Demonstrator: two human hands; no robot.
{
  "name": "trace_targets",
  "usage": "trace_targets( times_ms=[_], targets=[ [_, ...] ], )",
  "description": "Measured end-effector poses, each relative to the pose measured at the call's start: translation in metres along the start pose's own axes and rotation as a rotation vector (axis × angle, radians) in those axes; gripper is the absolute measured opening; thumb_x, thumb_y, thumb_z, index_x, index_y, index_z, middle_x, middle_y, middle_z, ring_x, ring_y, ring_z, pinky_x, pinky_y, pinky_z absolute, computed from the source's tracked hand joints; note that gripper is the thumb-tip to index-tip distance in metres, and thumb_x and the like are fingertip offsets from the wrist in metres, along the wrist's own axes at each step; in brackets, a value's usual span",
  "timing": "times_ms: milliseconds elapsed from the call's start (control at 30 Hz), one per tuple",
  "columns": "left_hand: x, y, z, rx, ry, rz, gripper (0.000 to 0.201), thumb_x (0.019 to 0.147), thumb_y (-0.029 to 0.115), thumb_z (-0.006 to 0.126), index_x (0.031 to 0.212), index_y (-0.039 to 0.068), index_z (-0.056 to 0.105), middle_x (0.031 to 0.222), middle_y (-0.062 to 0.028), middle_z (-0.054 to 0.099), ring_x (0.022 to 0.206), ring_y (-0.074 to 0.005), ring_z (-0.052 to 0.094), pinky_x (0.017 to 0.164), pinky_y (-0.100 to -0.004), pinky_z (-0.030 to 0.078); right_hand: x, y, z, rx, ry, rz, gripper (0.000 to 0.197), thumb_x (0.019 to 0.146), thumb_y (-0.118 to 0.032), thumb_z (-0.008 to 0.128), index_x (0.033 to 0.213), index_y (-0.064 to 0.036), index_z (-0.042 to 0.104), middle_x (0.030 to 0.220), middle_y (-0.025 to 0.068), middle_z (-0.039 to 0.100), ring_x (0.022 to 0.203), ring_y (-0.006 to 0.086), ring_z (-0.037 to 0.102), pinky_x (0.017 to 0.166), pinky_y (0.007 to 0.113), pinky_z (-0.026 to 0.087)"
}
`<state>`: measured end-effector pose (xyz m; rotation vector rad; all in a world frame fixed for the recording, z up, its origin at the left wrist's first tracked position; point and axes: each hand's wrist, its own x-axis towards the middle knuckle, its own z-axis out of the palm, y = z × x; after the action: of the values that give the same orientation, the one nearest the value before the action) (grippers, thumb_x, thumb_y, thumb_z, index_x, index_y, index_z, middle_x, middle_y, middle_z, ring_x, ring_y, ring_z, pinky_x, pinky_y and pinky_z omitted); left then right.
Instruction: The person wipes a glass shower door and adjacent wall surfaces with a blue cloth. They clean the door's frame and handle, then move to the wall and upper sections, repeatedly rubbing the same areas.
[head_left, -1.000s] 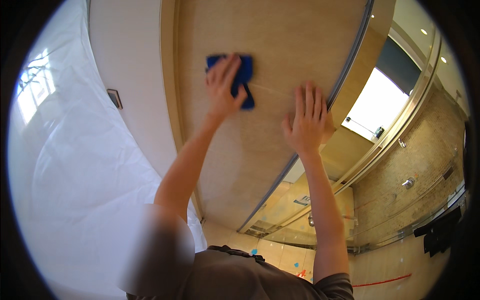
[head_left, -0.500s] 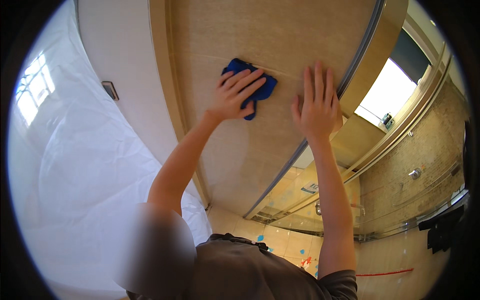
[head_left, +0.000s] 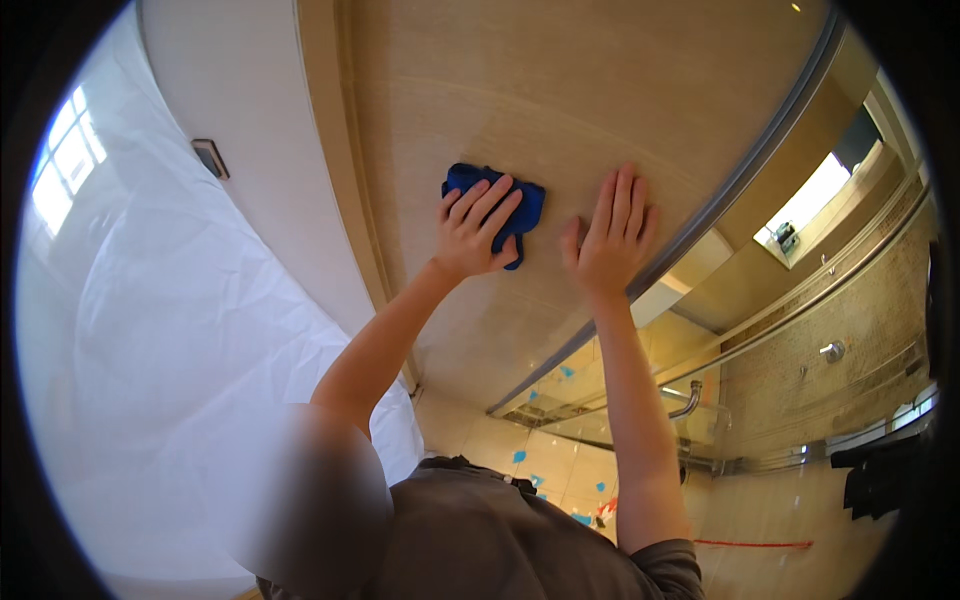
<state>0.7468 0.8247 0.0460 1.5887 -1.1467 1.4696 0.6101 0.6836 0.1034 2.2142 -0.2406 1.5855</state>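
At upper centre, our left hand (head_left: 470, 238) holds a blue cloth (head_left: 530, 207), our open right hand (head_left: 611, 248) against the panel (head_left: 580, 100).

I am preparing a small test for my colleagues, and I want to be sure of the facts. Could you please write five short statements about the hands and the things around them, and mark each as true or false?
1. The left hand rests on a blue cloth. True.
2. The right hand is closed into a fist. False: its fingers are outstretched over the beige panel.
3. A white sheet is on the left side of the view. True.
4. The blue cloth is to the right of the right hand. False: it is to the left of it.
5. The right arm has a dark short sleeve. True.
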Motion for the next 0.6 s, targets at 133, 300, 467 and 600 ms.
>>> trace_targets(
  times_ms=[133, 300, 467, 600],
  targets=[
    [0.017, -0.020, -0.006, -0.039, -0.019, 0.043, 0.055, 0.071, 0.032, 0.058, 0.124, 0.020, 0.063, 0.135, -0.0007, 0.056, 0.120, -0.0197, 0.051, 0.104, -0.0383, 0.028, 0.001, -0.003, -0.001, -0.009, -0.037, 0.009, 0.061, 0.081, -0.031, 0.051, 0.135, -0.0010, 0.050, 0.148, 0.0117, 0.041, 0.136, 0.0295, 0.038, 0.108, 0.049, 0.028],
    [0.073, -0.038, -0.006, -0.049, 0.214, -0.089, 0.061, 0.072, 0.027, 0.059, 0.130, 0.007, 0.056, 0.141, -0.0140, 0.048, 0.124, -0.0334, 0.045, 0.104, -0.0420, 0.028, -0.002, 0.002, 0.004, 0.006, 0.001, 0.012, 0.062, 0.081, -0.032, 0.050, 0.135, -0.0015, 0.050, 0.148, 0.0114, 0.041, 0.136, 0.0302, 0.038, 0.108, 0.049, 0.027],
    [-0.015, -0.016, 0.008, -0.020, 0.094, -0.155, 0.059, 0.077, 0.030, 0.059, 0.128, 0.001, 0.055, 0.138, -0.0176, 0.050, 0.126, -0.0359, 0.043, 0.106, -0.0463, 0.025, -0.003, 0.001, 0.008, -0.019, 0.005, 0.009, 0.062, 0.082, -0.033, 0.049, 0.135, -0.0015, 0.050, 0.148, 0.0118, 0.042, 0.137, 0.0306, 0.037, 0.109, 0.050, 0.026],
    [-0.138, -0.004, 0.018, 0.014, -0.009, -0.254, 0.053, 0.075, 0.034, 0.060, 0.122, 0.008, 0.060, 0.135, -0.0118, 0.053, 0.124, -0.0317, 0.044, 0.107, -0.0483, 0.025, -0.006, 0.000, 0.010, -0.016, 0.026, 0.003, 0.062, 0.082, -0.034, 0.048, 0.135, -0.0012, 0.050, 0.148, 0.0121, 0.042, 0.137, 0.0313, 0.037, 0.109, 0.050, 0.025]
  ],
)
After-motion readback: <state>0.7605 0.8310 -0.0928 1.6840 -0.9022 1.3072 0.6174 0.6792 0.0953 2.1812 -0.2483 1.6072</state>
